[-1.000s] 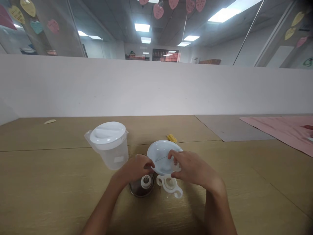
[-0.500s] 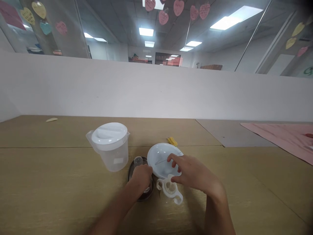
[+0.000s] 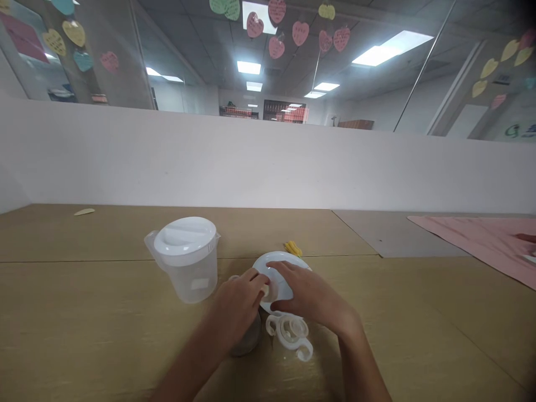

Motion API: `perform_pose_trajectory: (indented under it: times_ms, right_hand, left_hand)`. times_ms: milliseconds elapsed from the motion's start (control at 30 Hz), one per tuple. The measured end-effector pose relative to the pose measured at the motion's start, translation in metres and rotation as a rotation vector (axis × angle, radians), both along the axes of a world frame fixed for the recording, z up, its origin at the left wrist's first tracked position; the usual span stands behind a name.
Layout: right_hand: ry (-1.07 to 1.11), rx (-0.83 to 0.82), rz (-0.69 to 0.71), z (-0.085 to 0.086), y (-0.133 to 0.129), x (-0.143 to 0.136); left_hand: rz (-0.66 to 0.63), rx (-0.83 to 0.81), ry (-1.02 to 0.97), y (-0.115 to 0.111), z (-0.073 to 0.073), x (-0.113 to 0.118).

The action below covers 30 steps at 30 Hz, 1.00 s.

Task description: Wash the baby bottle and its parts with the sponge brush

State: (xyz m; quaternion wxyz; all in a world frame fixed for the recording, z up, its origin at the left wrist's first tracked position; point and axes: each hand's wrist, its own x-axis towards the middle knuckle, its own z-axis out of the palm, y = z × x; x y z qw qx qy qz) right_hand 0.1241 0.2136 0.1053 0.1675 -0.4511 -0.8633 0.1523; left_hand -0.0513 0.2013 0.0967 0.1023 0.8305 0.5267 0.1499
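Observation:
My left hand (image 3: 238, 301) pinches a small clear round cup-like piece (image 3: 273, 291) over the near edge of a white bowl (image 3: 263, 260). My right hand (image 3: 312, 293) is open, thumb and fingers spread around the right side of that piece; whether they touch it I cannot tell. Beneath my left hand lies a dark metal dish (image 3: 250, 339), mostly hidden by the hand and wrist. Just below my right hand, a white plastic holder with hooked arms (image 3: 305, 350) rests on the table with a clear round part in its ring.
A lidded clear plastic pitcher (image 3: 192, 273) stands left of the bowl. Behind the bowl lies a small yellow bundle (image 3: 293, 248). A pale flat piece (image 3: 84, 211) is far left. On the right, another person's hand (image 3: 525, 238) is over a pink cloth (image 3: 469, 237).
My left hand has lifted from the metal dish and moved right with the clear piece. My right hand has shifted slightly left towards it. The view has tilted up a little.

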Motion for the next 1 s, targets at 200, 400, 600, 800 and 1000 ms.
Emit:
perform_pose_trajectory:
  times_ms: [200, 400, 600, 800, 1000]
  right_hand:
    - [0.262, 0.286, 0.128, -0.014, 0.019, -0.030]
    - [0.433, 0.747, 0.241, -0.018, 0.027, -0.030]
    - [0.232, 1.526, 0.142, -0.039, 0.040, 0.006]
    - [0.179, 1.816, 0.095, -0.048, 0.059, 0.021]
    - [0.293, 1.205, -0.169, -0.040, 0.061, 0.015]
  left_hand:
    - [-0.091, 0.326, -0.500, -0.008, 0.002, 0.005]
    - [-0.204, 0.572, -0.550, -0.016, 0.012, -0.002]
    - [-0.458, 0.840, -0.366, -0.026, 0.005, 0.014]
    - [-0.399, 1.024, -0.185, -0.028, -0.003, 0.029]
    - [-0.403, 0.719, -0.174, -0.024, -0.005, 0.017]
